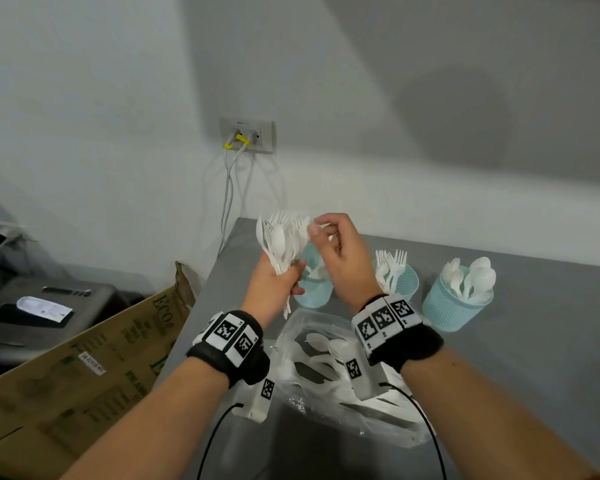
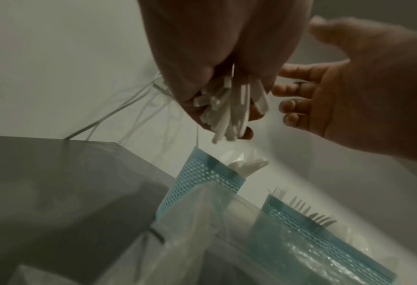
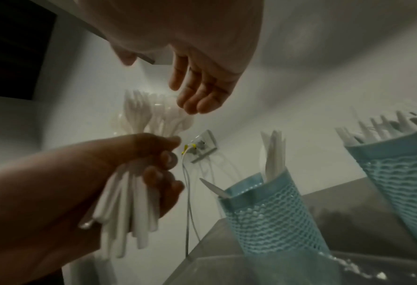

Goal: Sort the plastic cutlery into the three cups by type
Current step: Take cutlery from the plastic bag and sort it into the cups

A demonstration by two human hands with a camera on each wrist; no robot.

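Note:
My left hand grips a bundle of mixed white plastic cutlery by the handles, heads up, above the table. My right hand hovers at the bundle's top right, fingers loosely curled and holding nothing; in the right wrist view the fingertips sit just beside the fork tines. Three teal mesh cups stand behind: the left cup holds knives and is partly hidden by my hands, the middle cup holds forks, the right cup holds spoons. The handle ends stick out below my left fist.
A clear plastic bag with more white cutlery lies on the grey table under my wrists. The table's left edge drops off beside a cardboard box. A wall socket with cables hangs behind the table corner.

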